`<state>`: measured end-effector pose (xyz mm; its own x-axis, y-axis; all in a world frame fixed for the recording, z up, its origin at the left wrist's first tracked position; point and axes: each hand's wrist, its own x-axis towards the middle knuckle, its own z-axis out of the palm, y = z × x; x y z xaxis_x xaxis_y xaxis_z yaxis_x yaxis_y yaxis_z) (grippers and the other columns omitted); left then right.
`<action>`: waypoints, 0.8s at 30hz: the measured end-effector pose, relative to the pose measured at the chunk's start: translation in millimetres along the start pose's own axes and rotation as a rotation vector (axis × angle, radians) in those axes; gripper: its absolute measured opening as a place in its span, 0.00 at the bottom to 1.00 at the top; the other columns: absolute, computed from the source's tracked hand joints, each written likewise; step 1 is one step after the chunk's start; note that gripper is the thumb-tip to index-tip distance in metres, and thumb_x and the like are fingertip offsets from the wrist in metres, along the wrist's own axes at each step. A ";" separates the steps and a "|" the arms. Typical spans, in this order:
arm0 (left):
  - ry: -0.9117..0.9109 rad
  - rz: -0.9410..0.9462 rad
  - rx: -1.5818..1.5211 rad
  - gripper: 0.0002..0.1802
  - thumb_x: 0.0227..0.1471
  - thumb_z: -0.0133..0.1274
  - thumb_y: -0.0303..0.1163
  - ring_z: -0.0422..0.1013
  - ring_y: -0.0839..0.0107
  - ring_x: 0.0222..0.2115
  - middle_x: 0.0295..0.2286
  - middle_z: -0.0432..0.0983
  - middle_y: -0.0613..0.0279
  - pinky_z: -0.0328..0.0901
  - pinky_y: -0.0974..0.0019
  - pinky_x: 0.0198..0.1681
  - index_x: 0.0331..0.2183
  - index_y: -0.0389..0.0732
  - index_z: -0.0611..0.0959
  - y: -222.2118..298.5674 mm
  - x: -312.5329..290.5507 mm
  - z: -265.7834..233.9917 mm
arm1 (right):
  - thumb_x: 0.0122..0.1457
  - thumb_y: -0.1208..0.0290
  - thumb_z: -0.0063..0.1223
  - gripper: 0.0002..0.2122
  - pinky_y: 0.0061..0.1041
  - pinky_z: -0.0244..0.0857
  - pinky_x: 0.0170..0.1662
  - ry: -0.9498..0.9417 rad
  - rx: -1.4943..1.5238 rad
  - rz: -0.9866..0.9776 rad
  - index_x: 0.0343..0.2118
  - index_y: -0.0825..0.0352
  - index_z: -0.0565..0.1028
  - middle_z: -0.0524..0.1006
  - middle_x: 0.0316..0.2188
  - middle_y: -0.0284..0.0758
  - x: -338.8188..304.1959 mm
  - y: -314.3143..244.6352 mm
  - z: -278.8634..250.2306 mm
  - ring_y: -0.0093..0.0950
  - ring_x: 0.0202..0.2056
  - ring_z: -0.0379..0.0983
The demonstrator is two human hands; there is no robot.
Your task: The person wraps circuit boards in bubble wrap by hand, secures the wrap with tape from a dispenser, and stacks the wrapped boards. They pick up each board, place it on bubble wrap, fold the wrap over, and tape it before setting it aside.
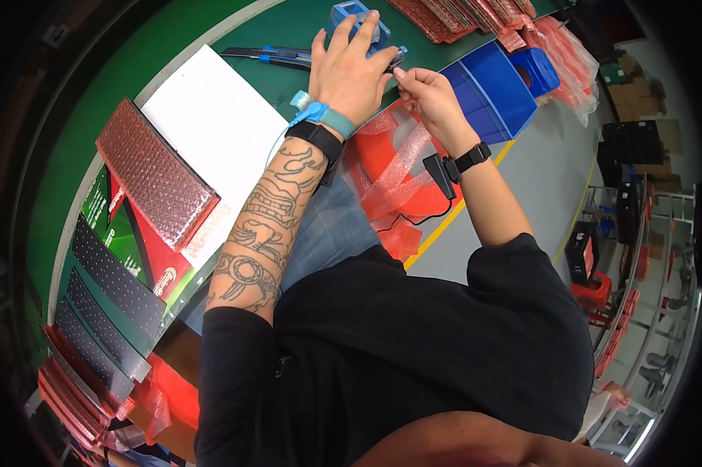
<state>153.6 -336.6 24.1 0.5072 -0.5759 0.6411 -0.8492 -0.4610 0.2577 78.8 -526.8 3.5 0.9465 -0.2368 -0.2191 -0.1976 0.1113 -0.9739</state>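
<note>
My left hand lies over a blue tape dispenser at the far edge of the green table, its fingers curving across the top and side. Close beside it, my right hand pinches thumb and forefinger together at the dispenser's near right end. What sits in that pinch is too small to make out. A blue and black utility knife lies just left of my left hand. A teal wrist strap with a blue clip and cord circles my left wrist, above a black band.
A white sheet and a pink bubble-wrapped panel lie to the left, near dark dotted panels. Blue bins stand at right. Bubble-wrap packs are stacked at the far edge. Pink bubble wrap hangs below my hands.
</note>
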 end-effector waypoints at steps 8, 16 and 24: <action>0.070 0.009 0.212 0.31 0.44 0.65 0.39 0.60 0.55 0.62 0.62 0.65 0.59 0.56 0.38 0.62 0.53 0.60 0.82 6.5 -1.4 11.9 | 0.65 0.62 0.60 0.13 0.16 0.58 0.26 0.013 -0.057 -0.036 0.26 0.63 0.75 0.72 0.21 0.25 4.3 6.2 -1.1 0.15 0.21 0.63; 0.005 -0.062 0.158 0.25 0.52 0.58 0.32 0.62 0.55 0.61 0.61 0.67 0.58 0.55 0.40 0.62 0.52 0.66 0.84 10.9 -2.4 6.7 | 0.66 0.62 0.59 0.13 0.16 0.58 0.27 -0.007 -0.026 -0.034 0.26 0.63 0.75 0.72 0.20 0.25 0.8 5.9 -4.1 0.15 0.21 0.63; 0.008 -0.092 0.139 0.27 0.54 0.57 0.31 0.62 0.55 0.61 0.61 0.67 0.59 0.56 0.43 0.62 0.52 0.72 0.83 6.9 -4.9 14.3 | 0.65 0.64 0.60 0.13 0.17 0.58 0.26 0.095 -0.126 -0.193 0.25 0.64 0.75 0.72 0.20 0.25 10.4 23.1 5.8 0.15 0.22 0.64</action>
<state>147.3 -346.6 12.4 0.5804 -0.5217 0.6253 -0.7703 -0.6009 0.2135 85.6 -521.1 -21.0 0.9426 -0.3327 -0.0270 -0.0514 -0.0646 -0.9966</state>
